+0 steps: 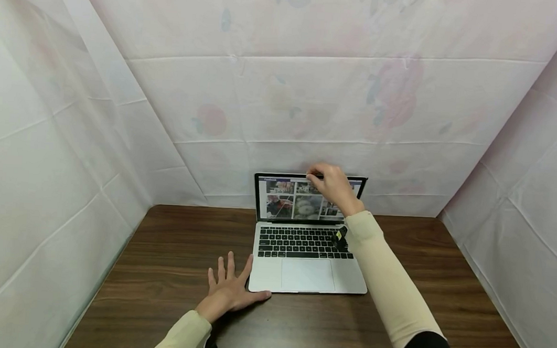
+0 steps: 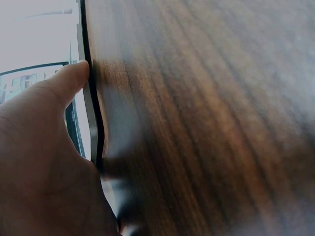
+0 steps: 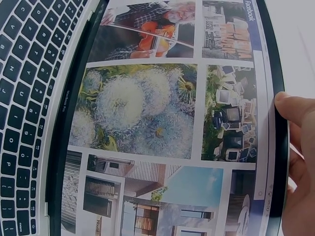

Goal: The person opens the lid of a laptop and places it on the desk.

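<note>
An opened silver laptop (image 1: 308, 275) lies on the wooden table, its lit screen (image 3: 147, 108) filled with a page of pictures. My right hand (image 1: 331, 184) pinches the top edge of that screen, thumb on the front and fingers curled behind, as the right wrist view shows. Beside the front left corner of the laptop base, my left hand (image 1: 232, 287) is spread with straight fingers. Its thumb (image 2: 74, 78) rests along the front edge of the base, and the index finger lies by the left side.
The brown wooden table (image 1: 170, 263) extends to both sides of the laptop. A pale printed cloth (image 1: 282, 106) hangs close behind the screen, and more cloth hangs at left and right. A small black device (image 1: 340, 237) on the right wrist overlaps the keyboard.
</note>
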A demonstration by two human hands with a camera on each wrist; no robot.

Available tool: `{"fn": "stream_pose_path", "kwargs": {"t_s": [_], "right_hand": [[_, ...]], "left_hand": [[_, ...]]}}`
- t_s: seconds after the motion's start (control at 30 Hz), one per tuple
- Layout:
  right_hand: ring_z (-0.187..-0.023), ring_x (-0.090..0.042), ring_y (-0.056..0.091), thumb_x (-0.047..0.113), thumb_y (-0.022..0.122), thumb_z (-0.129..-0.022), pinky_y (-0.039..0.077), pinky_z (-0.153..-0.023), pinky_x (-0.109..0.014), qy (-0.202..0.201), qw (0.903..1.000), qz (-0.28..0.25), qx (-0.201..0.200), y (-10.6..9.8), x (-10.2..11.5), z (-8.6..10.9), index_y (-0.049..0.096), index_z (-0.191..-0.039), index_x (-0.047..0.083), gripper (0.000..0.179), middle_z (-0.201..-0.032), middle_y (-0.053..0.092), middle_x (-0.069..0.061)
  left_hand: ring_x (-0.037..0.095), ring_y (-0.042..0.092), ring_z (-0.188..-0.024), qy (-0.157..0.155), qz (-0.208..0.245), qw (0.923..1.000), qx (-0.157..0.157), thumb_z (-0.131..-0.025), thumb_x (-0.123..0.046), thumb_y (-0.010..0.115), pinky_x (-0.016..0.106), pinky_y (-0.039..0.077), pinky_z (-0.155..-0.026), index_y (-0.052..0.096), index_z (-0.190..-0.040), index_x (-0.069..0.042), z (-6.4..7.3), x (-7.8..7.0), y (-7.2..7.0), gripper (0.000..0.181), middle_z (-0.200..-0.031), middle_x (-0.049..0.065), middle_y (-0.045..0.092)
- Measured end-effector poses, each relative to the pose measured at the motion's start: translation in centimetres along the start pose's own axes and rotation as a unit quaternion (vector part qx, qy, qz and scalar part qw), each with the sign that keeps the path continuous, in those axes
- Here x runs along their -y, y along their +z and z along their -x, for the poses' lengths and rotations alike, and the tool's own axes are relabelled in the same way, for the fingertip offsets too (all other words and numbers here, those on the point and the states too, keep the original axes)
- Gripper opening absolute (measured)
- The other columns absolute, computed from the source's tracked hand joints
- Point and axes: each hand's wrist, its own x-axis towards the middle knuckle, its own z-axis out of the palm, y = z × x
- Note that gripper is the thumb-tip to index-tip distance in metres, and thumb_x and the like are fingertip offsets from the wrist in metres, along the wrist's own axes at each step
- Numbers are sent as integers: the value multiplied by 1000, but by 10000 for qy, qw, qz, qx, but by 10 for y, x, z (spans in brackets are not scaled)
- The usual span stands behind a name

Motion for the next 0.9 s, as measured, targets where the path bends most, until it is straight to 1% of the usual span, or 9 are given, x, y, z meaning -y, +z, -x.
{"fn": "stream_pose_path", "kwargs": {"t_s": [0.1,0.2,0.4,0.43,0.5,0.6,0.7,0.8,0.9], "right_hand": [[-91,-24,72,17,68,-101,59,-83,-43,94,10000,34,6,0,0,-1,75,-114,5,20,-111,76,-12],[-90,-24,72,17,67,-102,59,-82,-44,152,9999,46,10,0,1,-1,75,-115,5,20,-111,75,-12],[-91,-24,71,19,67,-102,59,-83,-44,176,9998,37,4,0,2,-2,75,-116,6,21,-113,75,-12],[-91,-24,71,19,66,-102,59,-83,-44,170,9998,40,3,1,2,-2,75,-116,6,21,-113,75,-12],[-91,-24,72,19,66,-102,59,-83,-44,154,9999,56,-3,1,2,-3,75,-116,6,21,-113,75,-12],[-91,-24,72,20,66,-103,59,-83,-43,146,9999,89,-8,2,3,-4,75,-116,7,21,-114,75,-12],[-89,-23,71,20,65,-103,59,-82,-43,137,9999,96,-13,3,3,-6,75,-116,7,21,-113,75,-12],[-89,-23,71,21,65,-103,59,-82,-43,159,9998,95,-8,3,3,-7,75,-116,7,21,-114,75,-11],[-91,-23,72,22,64,-104,59,-84,-43,209,9997,89,12,3,3,-8,75,-117,8,22,-114,75,-11]], "left_hand": [[51,-9,-156,37,44,10000,-78,-74,-94,54,76,-8,-118,16,-167,-31,-1,1,2,119,-171,25,-8],[50,-11,-157,36,45,9999,-83,-72,-97,52,74,-11,-118,15,-167,-33,-1,0,3,121,-172,23,-9],[49,-11,-157,-6,40,10000,-30,-73,-96,52,74,-12,-118,16,-167,-33,3,-2,0,119,-172,23,-10],[49,-11,-157,-13,39,10000,-17,-73,-95,53,74,-12,-118,16,-167,-32,2,-1,0,119,-172,23,-10],[48,-14,-157,-46,22,10000,30,-72,-97,52,73,-13,-118,12,-167,-35,1,0,2,120,-171,22,-13],[48,-16,-156,-49,41,10000,-6,-70,-97,53,73,-13,-118,11,-166,-36,-3,4,7,121,-171,22,-15],[48,-15,-156,-34,72,9999,-105,-68,-99,52,74,-13,-118,14,-166,-35,-6,6,11,123,-171,21,-14],[48,-15,-156,-21,71,9998,-170,-67,-100,51,75,-12,-117,16,-166,-34,-7,7,12,125,-171,22,-13],[48,-15,-157,-47,48,9999,-125,-67,-100,51,74,-13,-118,14,-166,-35,-7,7,12,124,-171,21,-13]]}}
